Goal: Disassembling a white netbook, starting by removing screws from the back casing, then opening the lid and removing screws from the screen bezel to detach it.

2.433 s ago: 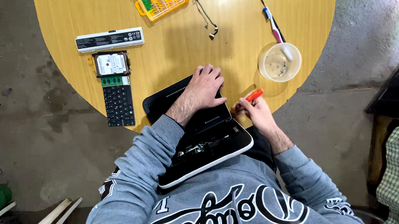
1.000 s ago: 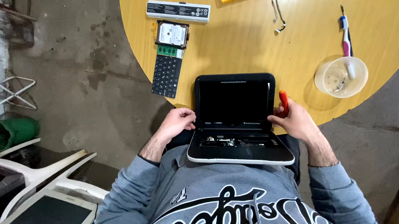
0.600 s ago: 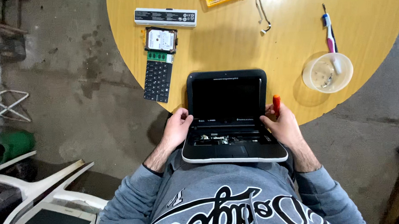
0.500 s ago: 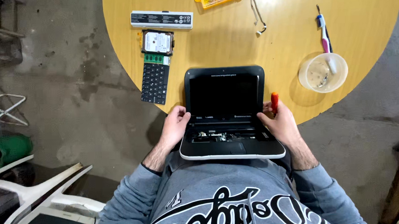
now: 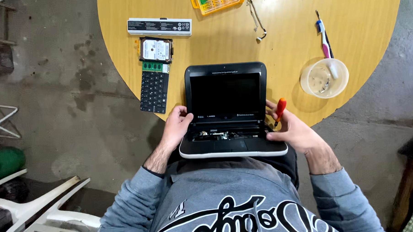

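One small laptop (image 5: 228, 111), open, sat on the lap, its screen end resting on the desk (image 5: 359, 42) edge. Left hand (image 5: 177, 127) gripped its left side; right hand (image 5: 295, 132), at its right side, was closed on a red screwdriver (image 5: 280, 109) standing just beside the screen. Loose keyboard (image 5: 154, 91) lay further left.

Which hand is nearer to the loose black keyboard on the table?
Left. The left hand grips the laptop's left edge, just right of the keyboard. The right hand, holding a red-handled screwdriver, is across the laptop.
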